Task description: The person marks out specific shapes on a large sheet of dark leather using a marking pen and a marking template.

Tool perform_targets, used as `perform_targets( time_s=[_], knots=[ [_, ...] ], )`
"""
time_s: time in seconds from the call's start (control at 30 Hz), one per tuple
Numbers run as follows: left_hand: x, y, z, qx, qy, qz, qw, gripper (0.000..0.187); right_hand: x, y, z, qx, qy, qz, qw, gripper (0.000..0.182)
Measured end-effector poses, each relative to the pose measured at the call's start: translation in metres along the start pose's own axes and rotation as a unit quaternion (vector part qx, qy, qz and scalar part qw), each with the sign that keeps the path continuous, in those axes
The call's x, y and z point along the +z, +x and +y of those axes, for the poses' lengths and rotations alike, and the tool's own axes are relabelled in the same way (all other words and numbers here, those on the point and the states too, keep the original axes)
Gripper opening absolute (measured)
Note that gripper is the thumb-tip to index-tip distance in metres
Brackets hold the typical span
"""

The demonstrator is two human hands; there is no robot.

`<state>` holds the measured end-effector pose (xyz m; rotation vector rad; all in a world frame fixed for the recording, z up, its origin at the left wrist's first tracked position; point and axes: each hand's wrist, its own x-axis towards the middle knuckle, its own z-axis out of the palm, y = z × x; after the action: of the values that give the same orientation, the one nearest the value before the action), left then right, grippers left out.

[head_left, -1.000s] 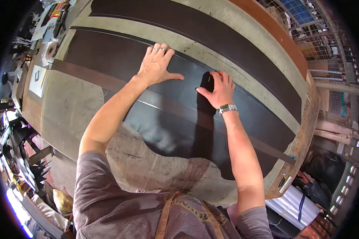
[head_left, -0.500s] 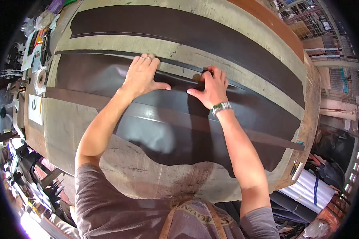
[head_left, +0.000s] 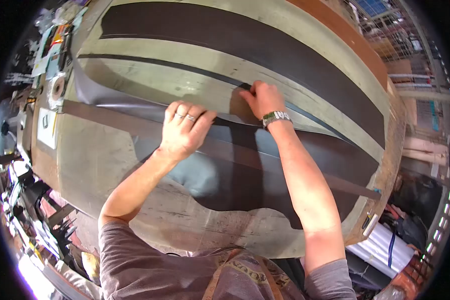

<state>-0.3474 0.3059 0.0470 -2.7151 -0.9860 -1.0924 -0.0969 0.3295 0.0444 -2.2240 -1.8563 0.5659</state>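
A large dark brown leather sheet [head_left: 235, 187] lies across the table, its left part lifted and curled along the far edge. My left hand [head_left: 187, 127], with rings on it, is closed around that edge near the middle of the sheet. Beyond the sheet runs a long narrow leather strip [head_left: 185, 68]. At the strip's middle, the fingers of my right hand [head_left: 266, 101] are curled and pinched on it, partly hiding it. A long flat brown bar [head_left: 110, 119] crosses the leather from left to right.
A wide dark leather band [head_left: 210, 31] lies farther back on the pale worktable [head_left: 100, 165]. Brown material [head_left: 330, 25] borders the far edge. Paper [head_left: 47, 129] and a tape roll [head_left: 58, 87] are at the left. Silvery rolls [head_left: 385, 245] stand by the right corner.
My left hand has drawn the sheet's far edge toward me, lifting its left part and widening the gap to the strip. My right hand has left the sheet's edge and stays at the strip.
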Motion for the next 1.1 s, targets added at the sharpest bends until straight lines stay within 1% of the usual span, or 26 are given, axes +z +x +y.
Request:
perform_targets(
  time_s=[0.1,0.17,0.2,0.3,0.33,0.37,0.43,0.47,0.5,0.53,0.57,0.6,0.63,0.67,0.7,0.77,0.8,0.83,0.87,0.9,0.93,0.97,1.0,1.03,1.07,1.1],
  knots=[
    [-0.007,-0.003,-0.014,-0.012,0.013,0.005,1.000,0.035,0.020,0.009,-0.005,-0.012,0.014,0.009,1.000,0.025],
    [-0.007,-0.010,-0.032,-0.025,0.029,-0.003,0.999,0.037,0.014,0.008,-0.001,-0.013,0.024,0.006,1.000,0.023],
    [-0.009,-0.010,-0.040,-0.033,0.043,-0.023,0.998,0.039,0.016,0.012,0.005,-0.034,0.013,0.016,0.999,0.020],
    [-0.022,0.003,-0.069,-0.076,0.077,-0.056,0.992,0.060,0.007,0.009,0.015,-0.014,0.217,0.122,0.968,0.021],
    [-0.026,0.009,-0.084,-0.116,0.089,-0.056,0.988,0.062,-0.010,-0.002,0.012,0.014,0.310,0.135,0.941,0.020],
    [-0.027,0.012,-0.105,-0.156,0.097,-0.055,0.982,0.064,-0.023,-0.016,0.014,0.006,0.396,0.174,0.902,0.016],
    [-0.014,-0.022,-0.171,-0.180,0.260,-0.079,0.945,0.063,-0.051,-0.058,0.029,-0.020,0.410,0.229,0.883,0.011],
    [-0.021,-0.030,-0.199,-0.199,0.231,-0.091,0.948,0.064,-0.060,-0.085,0.047,-0.019,0.370,0.238,0.898,0.007],
    [-0.026,-0.033,-0.224,-0.214,0.200,-0.106,0.950,0.066,-0.066,-0.114,0.055,-0.004,0.368,0.238,0.899,0.006],
    [-0.029,-0.040,-0.237,-0.230,0.227,-0.111,0.940,0.064,-0.073,-0.146,0.063,0.016,0.366,0.242,0.899,0.005],
    [-0.039,-0.035,-0.232,-0.248,0.240,-0.118,0.931,0.065,-0.079,-0.180,0.074,0.043,0.361,0.251,0.897,0.005],
    [-0.044,-0.033,-0.230,-0.285,0.285,-0.161,0.901,0.069,-0.079,-0.214,0.088,0.034,0.318,0.239,0.917,0.009],
    [-0.052,-0.035,-0.240,-0.334,0.278,-0.202,0.878,0.072,-0.076,-0.251,0.102,0.036,0.269,0.229,0.935,0.014],
    [-0.055,-0.046,-0.264,-0.322,0.194,-0.198,0.905,0.077,-0.073,-0.294,0.112,0.060,0.236,0.202,0.948,0.018],
    [-0.054,-0.057,-0.287,-0.332,0.290,-0.207,0.873,0.079,-0.070,-0.339,0.122,0.086,0.212,0.176,0.958,0.021],
    [-0.073,-0.038,-0.277,-0.403,0.216,-0.266,0.849,0.090,-0.061,-0.433,0.134,0.175,0.195,0.135,0.956,0.019],
    [-0.074,-0.027,-0.266,-0.394,0.206,-0.306,0.842,0.090,-0.044,-0.484,0.143,0.209,0.182,0.162,0.947,0.018],
    [-0.081,-0.035,-0.280,-0.388,0.197,-0.343,0.833,0.090,-0.021,-0.538,0.152,0.279,0.187,0.182,0.924,0.017],
    [-0.043,-0.073,-0.378,-0.449,-0.013,-0.351,0.822,0.081,0.003,-0.589,0.158,0.340,0.191,0.202,0.898,0.015],
    [-0.054,-0.083,-0.343,-0.218,0.227,-0.300,0.901,0.077,0.025,-0.636,0.160,0.398,0.199,0.220,0.868,0.014],
    [-0.054,-0.102,-0.306,0.011,0.400,-0.118,0.909,0.073,0.038,-0.681,0.156,0.480,0.225,0.226,0.818,0.014],
    [-0.044,-0.112,-0.280,0.039,0.382,-0.100,0.918,0.073,0.057,-0.726,0.145,0.553,0.258,0.229,0.759,0.015],
    [-0.024,-0.122,-0.252,0.016,0.362,-0.103,0.926,0.072,0.100,-0.782,0.147,0.602,0.213,0.238,0.731,0.014],
    [-0.033,-0.106,-0.148,-0.008,0.344,-0.110,0.932,0.071,0.148,-0.838,0.148,0.649,0.170,0.239,0.702,0.014],
    [-0.031,-0.101,-0.099,-0.036,0.331,-0.124,0.935,0.071,0.178,-0.881,0.136,0.718,0.105,0.262,0.637,0.015],
    [-0.022,-0.104,-0.081,-0.073,0.324,-0.139,0.933,0.070,0.208,-0.931,0.124,0.767,0.176,0.267,0.556,0.021]
  ],
)
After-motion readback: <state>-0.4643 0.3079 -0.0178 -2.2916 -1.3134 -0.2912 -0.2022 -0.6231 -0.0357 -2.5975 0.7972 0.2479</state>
